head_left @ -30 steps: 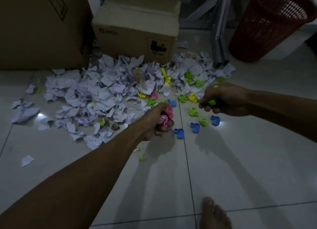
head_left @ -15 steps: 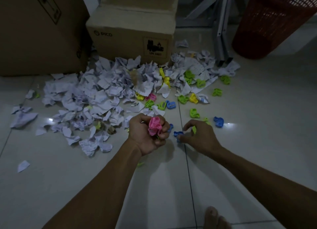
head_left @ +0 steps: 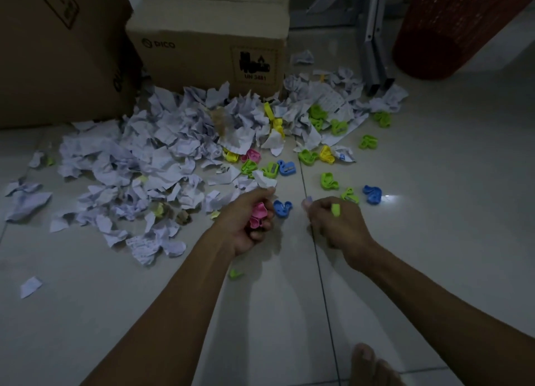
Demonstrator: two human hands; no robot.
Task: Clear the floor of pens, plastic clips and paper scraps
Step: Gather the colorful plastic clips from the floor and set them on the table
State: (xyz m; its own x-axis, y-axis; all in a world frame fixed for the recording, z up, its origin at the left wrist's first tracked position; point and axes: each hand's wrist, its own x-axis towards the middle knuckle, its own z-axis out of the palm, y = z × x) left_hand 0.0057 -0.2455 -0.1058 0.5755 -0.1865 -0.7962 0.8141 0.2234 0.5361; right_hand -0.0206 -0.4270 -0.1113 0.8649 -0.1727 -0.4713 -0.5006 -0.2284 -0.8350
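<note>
Two upright pink clips [head_left: 258, 215], left-held.

Both forearms bare to the frame edge, no sleeves, no watch or rings visible. Left hand [head_left: 246, 226] and right hand [head_left: 335, 226] ungloved. One bare foot [head_left: 373, 368] at bottom edge, no shoe or sock.

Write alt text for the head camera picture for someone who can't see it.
Two bare hands work low over a tiled floor: the left hand grips pink clips, the right hand holds a green clip. Beyond lie a paper scrap pile, loose coloured clips, cardboard boxes and a red basket.
</note>
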